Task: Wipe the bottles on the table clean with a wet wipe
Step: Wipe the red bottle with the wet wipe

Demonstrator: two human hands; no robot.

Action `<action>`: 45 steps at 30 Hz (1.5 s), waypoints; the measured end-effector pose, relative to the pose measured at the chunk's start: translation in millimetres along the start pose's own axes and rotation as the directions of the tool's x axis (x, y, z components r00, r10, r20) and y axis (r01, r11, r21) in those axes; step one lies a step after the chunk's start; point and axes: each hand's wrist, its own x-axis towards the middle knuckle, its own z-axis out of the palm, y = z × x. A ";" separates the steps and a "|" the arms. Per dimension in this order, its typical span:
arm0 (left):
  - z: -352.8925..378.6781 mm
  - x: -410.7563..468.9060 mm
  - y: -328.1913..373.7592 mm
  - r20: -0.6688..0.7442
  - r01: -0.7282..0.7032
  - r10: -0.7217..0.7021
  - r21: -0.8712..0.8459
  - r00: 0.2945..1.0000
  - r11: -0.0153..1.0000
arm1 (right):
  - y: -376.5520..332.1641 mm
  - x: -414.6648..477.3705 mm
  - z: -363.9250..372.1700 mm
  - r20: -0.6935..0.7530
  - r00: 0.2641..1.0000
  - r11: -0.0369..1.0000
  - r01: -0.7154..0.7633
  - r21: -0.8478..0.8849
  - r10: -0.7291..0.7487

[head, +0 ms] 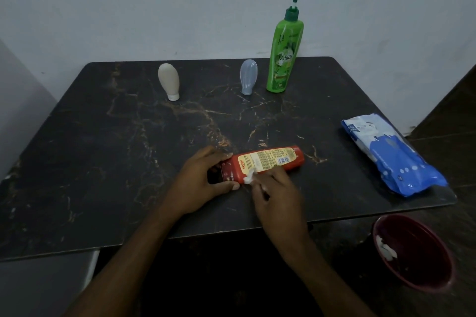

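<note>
A red bottle [265,161] with a yellow label lies on its side near the front of the dark marble table [103,162]. My left hand [203,180] grips its left, cap end. My right hand [277,188] presses a small white wet wipe [249,177] against the bottle's near side. At the back stand a beige bottle [169,80] and a pale blue bottle [248,80], both upside down on their caps, and a tall green pump bottle [283,56] to the right of them.
A blue and white pack of wet wipes [391,154] lies at the table's right edge. A dark red bin [422,265] holding used white wipes stands on the floor at the lower right. A white wall rises behind the table.
</note>
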 end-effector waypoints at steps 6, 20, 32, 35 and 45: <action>0.1 0.0 -0.3 0.030 0.026 -0.026 -0.004 0.999 1.000 | 58.5 31.2 -48.2 -0.146 0.961 0.971 -0.236 0.027 0.237; 1.5 -1.6 2.4 -0.010 0.009 -0.009 0.015 1.000 1.000 | -0.1 0.5 0.4 0.015 0.999 0.999 0.042 0.035 -0.042; 1.3 -3.1 4.2 0.019 0.033 -0.033 0.020 0.999 0.999 | 45.6 30.3 -35.0 -0.086 0.971 0.974 -0.223 0.026 0.225; 2.1 -4.2 4.2 0.005 0.018 -0.018 0.016 1.000 1.000 | 18.6 15.5 -15.0 -0.009 0.992 0.991 -0.130 -0.019 0.129; 3.5 -6.4 8.1 -0.040 -0.052 0.053 0.026 0.998 0.998 | 0.2 1.3 -2.4 0.004 0.998 0.997 0.058 0.052 -0.058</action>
